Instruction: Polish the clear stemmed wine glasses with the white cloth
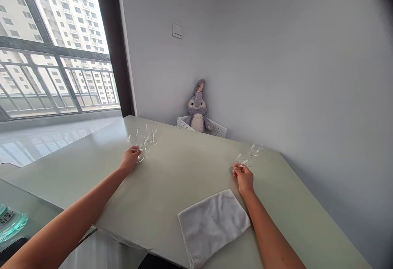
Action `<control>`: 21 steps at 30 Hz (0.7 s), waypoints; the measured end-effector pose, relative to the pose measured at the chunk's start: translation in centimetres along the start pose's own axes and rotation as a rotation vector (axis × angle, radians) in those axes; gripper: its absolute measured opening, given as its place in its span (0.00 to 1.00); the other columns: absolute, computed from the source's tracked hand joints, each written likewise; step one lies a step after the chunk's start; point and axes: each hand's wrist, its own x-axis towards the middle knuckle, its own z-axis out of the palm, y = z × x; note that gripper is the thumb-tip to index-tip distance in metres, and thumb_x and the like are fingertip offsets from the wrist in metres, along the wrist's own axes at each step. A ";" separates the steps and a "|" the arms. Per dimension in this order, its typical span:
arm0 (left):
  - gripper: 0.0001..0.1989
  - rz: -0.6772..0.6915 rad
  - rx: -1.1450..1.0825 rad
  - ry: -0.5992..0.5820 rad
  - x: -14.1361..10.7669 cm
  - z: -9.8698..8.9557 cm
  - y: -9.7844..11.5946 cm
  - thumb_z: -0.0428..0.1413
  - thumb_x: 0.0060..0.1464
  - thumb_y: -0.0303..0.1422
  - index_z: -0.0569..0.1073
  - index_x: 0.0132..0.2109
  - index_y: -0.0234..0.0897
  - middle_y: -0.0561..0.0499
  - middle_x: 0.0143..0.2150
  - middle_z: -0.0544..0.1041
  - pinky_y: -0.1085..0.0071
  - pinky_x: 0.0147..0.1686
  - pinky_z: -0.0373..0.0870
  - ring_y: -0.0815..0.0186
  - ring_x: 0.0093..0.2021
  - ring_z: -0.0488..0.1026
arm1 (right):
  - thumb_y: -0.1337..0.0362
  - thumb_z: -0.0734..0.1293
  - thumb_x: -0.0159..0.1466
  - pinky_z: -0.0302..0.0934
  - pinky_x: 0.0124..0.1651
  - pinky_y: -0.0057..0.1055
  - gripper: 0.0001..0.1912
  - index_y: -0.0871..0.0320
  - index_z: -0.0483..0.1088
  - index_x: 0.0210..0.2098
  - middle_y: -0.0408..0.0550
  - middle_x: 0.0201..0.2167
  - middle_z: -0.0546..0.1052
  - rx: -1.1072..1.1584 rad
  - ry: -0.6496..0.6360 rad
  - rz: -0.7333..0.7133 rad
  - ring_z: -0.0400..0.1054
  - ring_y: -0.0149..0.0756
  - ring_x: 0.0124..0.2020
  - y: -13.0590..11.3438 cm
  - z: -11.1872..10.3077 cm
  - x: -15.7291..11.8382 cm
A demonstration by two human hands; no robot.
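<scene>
On the table's left side, my left hand (130,160) is closed around the stem of a clear stemmed glass (134,140), whose foot is at the tabletop. Two more stemmed glasses, a middle one (145,140) and a farther one (152,133), stand upright just behind it. Over on the right, my right hand (245,179) pinches another stemmed glass (242,160); this one looks tilted, with its foot (231,171) showing left of my fingers. Right behind that hand is one more stemmed glass (256,150). My fingers partly cover both held glasses.
A grey cloth (215,224) lies near the front edge of the pale table (172,183). Behind the table, a purple plush rabbit (197,113) sits in a white perforated basket (218,129) against the wall. A greenish clear container (12,222) is at the lower left.
</scene>
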 end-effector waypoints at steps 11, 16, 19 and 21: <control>0.17 0.023 -0.012 0.014 -0.2 0.2 0.2 0.54 0.39 0.31 0.66 0.41 0.39 0.53 0.32 0.70 0.72 0.27 0.64 0.69 0.28 0.67 | 0.61 0.70 0.43 0.59 0.22 0.24 0.17 0.60 0.71 0.33 0.44 0.27 0.73 -0.008 -0.005 0.002 0.63 0.25 0.19 -0.3 -0.1 -0.1; 0.16 0.038 0.045 0.253 -2.1 0.0 0.9 0.52 0.40 0.29 0.63 0.41 0.38 0.49 0.41 0.65 0.67 0.37 0.64 0.67 0.35 0.66 | 0.61 0.70 0.43 0.60 0.22 0.24 0.17 0.60 0.70 0.33 0.44 0.28 0.73 0.002 -0.030 0.021 0.63 0.25 0.20 -0.4 0.1 -0.2; 0.12 0.155 0.098 0.377 -4.5 0.6 1.9 0.51 0.41 0.29 0.62 0.38 0.39 0.51 0.38 0.61 0.68 0.38 0.62 0.68 0.33 0.63 | 0.61 0.69 0.44 0.61 0.24 0.25 0.17 0.61 0.70 0.34 0.45 0.30 0.74 0.013 -0.099 0.046 0.64 0.26 0.21 -0.6 0.9 -0.9; 0.09 0.274 0.113 0.330 -6.4 1.6 2.6 0.51 0.42 0.29 0.61 0.35 0.39 0.54 0.33 0.59 0.70 0.34 0.62 0.70 0.29 0.61 | 0.62 0.68 0.45 0.63 0.25 0.27 0.17 0.60 0.71 0.35 0.47 0.32 0.75 0.017 -0.173 0.063 0.66 0.27 0.22 -0.8 1.9 -1.9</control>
